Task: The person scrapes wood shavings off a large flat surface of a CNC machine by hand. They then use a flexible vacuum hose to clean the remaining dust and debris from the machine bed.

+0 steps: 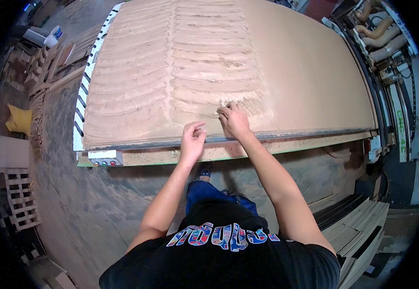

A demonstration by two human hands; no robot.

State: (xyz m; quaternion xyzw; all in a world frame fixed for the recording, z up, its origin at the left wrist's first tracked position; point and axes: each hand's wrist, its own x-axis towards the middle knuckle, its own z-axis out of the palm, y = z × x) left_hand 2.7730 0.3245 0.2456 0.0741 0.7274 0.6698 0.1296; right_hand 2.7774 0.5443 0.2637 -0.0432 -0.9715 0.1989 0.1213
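Head view: ridged dust point(209, 72) remained across much of the bed point(315, 82); right hand point(236, 120) was bunched, grip unclear; left hand point(192, 140) hung loosely open.

Two hands point(193, 139) point(234, 120), one table point(310, 86), one bucket point(51, 40)

We are holding our bare right hand point(234, 120) at the ridged tan dust point(209, 72) on a wide, rectangular machine bed point(310, 86), our bare left hand point(193, 140) hovering by the bed's near edge; a white box with coloured buttons point(105, 157) is sitting at the bed's near-left corner.
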